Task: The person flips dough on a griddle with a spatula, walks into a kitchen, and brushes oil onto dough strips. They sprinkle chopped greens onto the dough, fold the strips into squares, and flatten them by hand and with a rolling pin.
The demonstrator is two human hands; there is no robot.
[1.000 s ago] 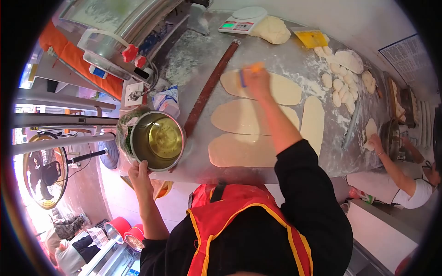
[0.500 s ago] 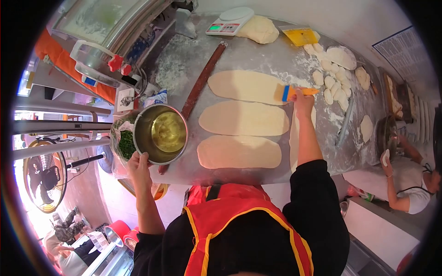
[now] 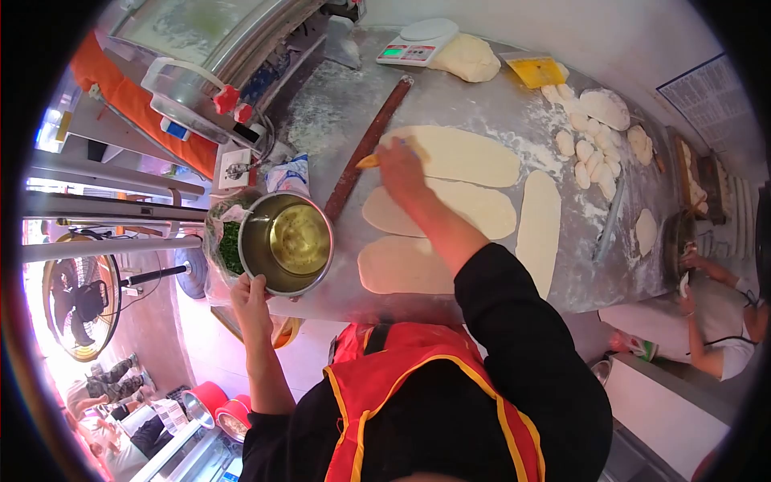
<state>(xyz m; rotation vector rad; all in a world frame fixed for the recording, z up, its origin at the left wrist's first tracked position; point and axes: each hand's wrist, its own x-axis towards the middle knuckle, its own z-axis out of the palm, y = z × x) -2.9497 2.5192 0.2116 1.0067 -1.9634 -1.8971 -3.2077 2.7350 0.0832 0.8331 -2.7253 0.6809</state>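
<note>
My left hand [image 3: 251, 299] grips the rim of a round metal pot [image 3: 254, 241], which holds yellowish oil [image 3: 299, 233]. My right hand [image 3: 403, 170] is closed on a pastry brush [image 3: 368, 161]; its orange handle points left, while the blue band and bristles are mostly hidden by the fingers. That hand is over the left end of the farthest flat dough sheet [image 3: 474, 154]. Nearer me lie a second dough sheet [image 3: 486, 207] and a third [image 3: 401, 265], partly covered by my right forearm. One more dough sheet [image 3: 540, 229] lies crosswise at their right.
A long brown rolling pin [image 3: 361, 165] lies diagonally beside the sheets. Chopped greens [image 3: 230, 247] sit in a bag by the pot. At the back are a scale [image 3: 418, 44], a dough lump [image 3: 467, 59] and a yellow scraper [image 3: 536, 71]. Several dough pieces [image 3: 594, 153] lie right; another person's hand [image 3: 688, 304] works beyond.
My right hand has swept the brush leftward from the right end of the farthest dough sheet to its left end. The left hand still holds the pot. The whole view has shifted slightly.
</note>
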